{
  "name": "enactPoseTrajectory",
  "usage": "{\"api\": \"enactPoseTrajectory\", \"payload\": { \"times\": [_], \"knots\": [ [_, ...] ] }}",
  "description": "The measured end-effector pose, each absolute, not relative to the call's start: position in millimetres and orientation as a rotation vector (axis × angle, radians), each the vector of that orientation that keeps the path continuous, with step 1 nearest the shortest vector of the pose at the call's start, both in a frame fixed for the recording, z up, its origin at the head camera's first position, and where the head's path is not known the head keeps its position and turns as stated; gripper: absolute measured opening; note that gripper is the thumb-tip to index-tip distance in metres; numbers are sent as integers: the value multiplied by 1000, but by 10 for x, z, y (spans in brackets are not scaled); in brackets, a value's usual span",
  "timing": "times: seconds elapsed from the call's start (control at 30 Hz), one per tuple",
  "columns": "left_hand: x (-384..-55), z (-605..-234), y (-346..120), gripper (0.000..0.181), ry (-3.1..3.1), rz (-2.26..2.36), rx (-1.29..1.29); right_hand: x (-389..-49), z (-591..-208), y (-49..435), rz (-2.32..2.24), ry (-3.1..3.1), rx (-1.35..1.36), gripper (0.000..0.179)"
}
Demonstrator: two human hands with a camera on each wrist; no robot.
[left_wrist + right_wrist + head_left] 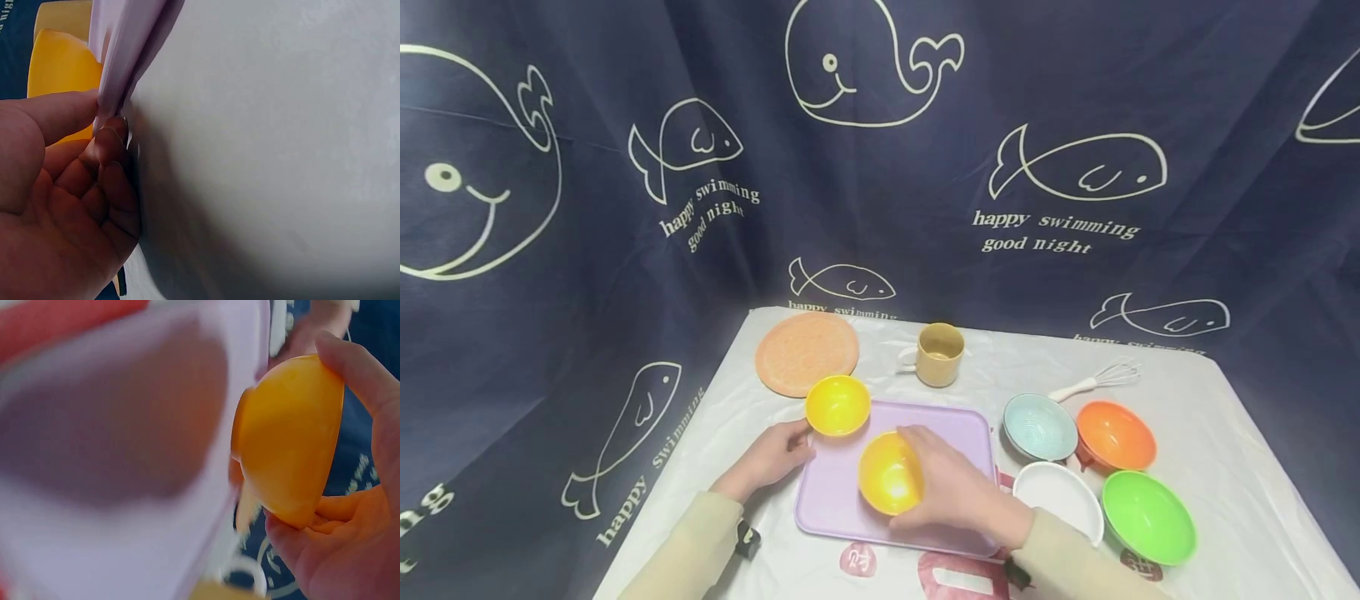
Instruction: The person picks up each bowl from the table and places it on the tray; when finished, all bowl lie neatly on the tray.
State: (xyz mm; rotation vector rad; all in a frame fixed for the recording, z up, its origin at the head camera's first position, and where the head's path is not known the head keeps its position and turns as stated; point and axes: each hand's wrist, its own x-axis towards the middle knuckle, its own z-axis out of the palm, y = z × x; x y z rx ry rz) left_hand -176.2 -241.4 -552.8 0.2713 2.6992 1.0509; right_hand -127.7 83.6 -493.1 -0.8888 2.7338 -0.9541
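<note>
Nearest the viewer, the right hand [951, 492] grips a yellow bowl [883, 475] by its rim, thumb and fingers spread across it, over a purple tray [831, 508]. The left hand [775, 457] pinches the tray's left edge between thumb and fingers. To the right lie a green bowl [1150, 517] and a white bowl [1060, 500]. Farther back, a second yellow bowl [838, 407] sits at the tray's far left corner; a light-blue bowl [1041, 427] and an orange bowl [1116, 435] stand at right. Beyond: whisk [1093, 381], mug [939, 358], round orange plate [805, 352]; behind all, a dark-blue curtain [880, 208].
</note>
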Motion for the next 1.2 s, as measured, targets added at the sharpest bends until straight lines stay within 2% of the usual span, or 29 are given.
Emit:
{"api": "enactPoseTrajectory", "payload": {
  "times": [0.23, 0.63, 1.2],
  "knots": [
    [-1776, -5527, -2367, 58, 2693, 1060, 290, -1192, -5102, 434, -1109, 2603, -931, 107],
    [-1794, -5494, -2363, 57, 2660, 1059, 216, -1210, -5174, 69, -1062, 2594, -1062, 122],
    [-1754, -5505, -2414, 47, 2633, 1125, 290, -1122, -5178, -155, -903, 2675, -1161, 140]
  ]
}}
